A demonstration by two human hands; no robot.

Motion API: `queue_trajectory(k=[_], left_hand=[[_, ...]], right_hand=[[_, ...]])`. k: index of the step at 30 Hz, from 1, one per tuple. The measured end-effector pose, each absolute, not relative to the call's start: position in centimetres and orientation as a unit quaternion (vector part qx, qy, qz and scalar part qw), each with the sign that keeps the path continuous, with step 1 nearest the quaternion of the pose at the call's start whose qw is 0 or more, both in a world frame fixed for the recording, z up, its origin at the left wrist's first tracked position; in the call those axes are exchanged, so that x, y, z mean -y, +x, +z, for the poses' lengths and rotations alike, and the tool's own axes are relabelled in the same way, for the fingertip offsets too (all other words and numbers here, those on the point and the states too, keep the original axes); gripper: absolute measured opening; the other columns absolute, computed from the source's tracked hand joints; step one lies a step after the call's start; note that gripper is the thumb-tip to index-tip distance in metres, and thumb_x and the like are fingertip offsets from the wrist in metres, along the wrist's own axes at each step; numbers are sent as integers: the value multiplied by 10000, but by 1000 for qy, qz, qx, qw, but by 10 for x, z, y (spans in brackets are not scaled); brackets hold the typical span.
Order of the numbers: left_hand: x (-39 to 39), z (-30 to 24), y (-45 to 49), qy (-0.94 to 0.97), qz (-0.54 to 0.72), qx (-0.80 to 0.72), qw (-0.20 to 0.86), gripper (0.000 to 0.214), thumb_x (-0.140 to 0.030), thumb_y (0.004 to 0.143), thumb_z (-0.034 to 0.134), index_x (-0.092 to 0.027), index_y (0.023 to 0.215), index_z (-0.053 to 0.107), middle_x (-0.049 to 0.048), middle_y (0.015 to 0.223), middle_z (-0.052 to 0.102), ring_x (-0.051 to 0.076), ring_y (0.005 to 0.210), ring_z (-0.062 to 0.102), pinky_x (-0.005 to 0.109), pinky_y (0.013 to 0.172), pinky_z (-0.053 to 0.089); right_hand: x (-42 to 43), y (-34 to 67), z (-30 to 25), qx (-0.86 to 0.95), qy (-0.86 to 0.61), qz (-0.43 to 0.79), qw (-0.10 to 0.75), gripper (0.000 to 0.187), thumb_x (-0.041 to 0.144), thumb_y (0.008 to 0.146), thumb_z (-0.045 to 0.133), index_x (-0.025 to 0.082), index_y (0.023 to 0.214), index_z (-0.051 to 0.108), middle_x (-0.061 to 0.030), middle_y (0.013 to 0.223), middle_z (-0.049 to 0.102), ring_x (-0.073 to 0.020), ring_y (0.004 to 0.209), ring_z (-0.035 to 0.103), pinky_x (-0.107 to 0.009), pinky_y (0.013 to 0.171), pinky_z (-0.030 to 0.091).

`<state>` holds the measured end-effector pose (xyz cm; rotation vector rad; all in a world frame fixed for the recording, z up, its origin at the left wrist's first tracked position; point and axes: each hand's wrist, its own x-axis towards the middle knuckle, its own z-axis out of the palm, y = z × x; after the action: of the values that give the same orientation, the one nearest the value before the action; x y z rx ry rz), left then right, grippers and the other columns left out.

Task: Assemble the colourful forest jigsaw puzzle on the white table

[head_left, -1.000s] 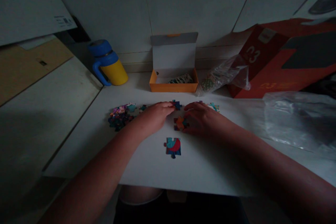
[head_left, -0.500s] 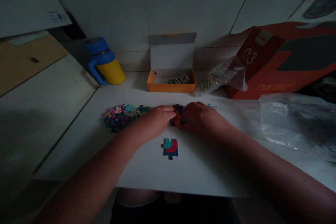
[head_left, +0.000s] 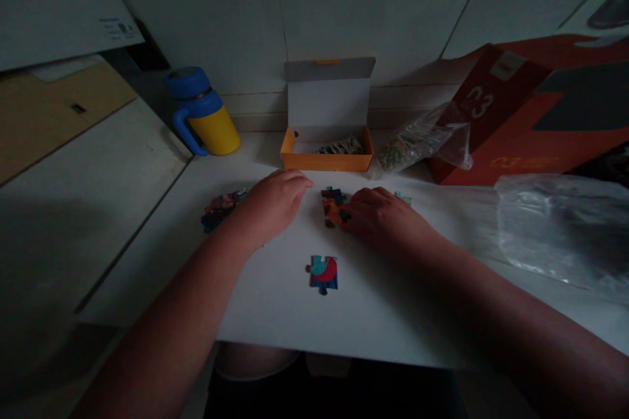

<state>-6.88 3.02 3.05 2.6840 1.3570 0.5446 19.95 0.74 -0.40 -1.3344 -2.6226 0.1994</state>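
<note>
My left hand [head_left: 280, 203] is held over the table just right of a heap of jigsaw pieces [head_left: 216, 211], partly covering it. Its fingers stretch to the right with nothing visible in them. A small group of joined jigsaw pieces [head_left: 333, 209], dark blue and orange, lies in the middle. Curled at that group's right edge, my right hand [head_left: 381, 213] grips it; the fingertips are partly hidden. Nearer to me lies one loose jigsaw piece [head_left: 324, 273] in teal, red and blue. Another piece [head_left: 403, 198] shows behind the right hand.
An orange box [head_left: 327, 162] stands at the back with its lid up and pieces inside. Beside it are a clear bag [head_left: 405, 154] and a large red-orange box [head_left: 491, 137]. A blue and yellow jug [head_left: 211, 127] stands back left, a plastic sheet [head_left: 555, 229] right.
My left hand has moved away from the joined pieces, up and left, now covering part of the heap. The right hand stays at the joined pieces. The view has shifted slightly.
</note>
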Motion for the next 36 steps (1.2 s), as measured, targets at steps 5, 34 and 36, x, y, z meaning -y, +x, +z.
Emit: queue_trajectory(k=[5, 34, 36], left_hand=[[-38, 64, -126, 810, 177, -556, 61, 329, -479, 1033, 572, -214, 1033, 767, 73, 1041, 773, 251, 965, 715, 370, 894, 557], [-32, 43, -138, 850, 17, -485, 204, 455, -280, 782, 788, -317, 1216, 655, 50, 1237, 716, 282, 1125, 665, 391, 972, 516], [-34, 41, -138, 855, 17, -480, 199, 433, -267, 790, 772, -310, 1206, 659, 53, 1231, 709, 281, 1134, 657, 393, 982, 509]], right_hand=[[-8, 200, -10, 879, -458, 71, 106, 336, 393, 1046, 599, 266, 1318, 752, -151, 1271, 710, -328, 1133, 670, -514, 993, 559], [-32, 297, -13, 843, -523, 86, 91, 401, 472, 897, 726, 201, 1189, 778, -156, 1185, 758, -328, 984, 745, -477, 919, 592], [-30, 294, -10, 838, -524, 126, 90, 431, 470, 848, 772, 208, 1191, 773, -137, 1158, 772, -312, 963, 755, -451, 902, 598]])
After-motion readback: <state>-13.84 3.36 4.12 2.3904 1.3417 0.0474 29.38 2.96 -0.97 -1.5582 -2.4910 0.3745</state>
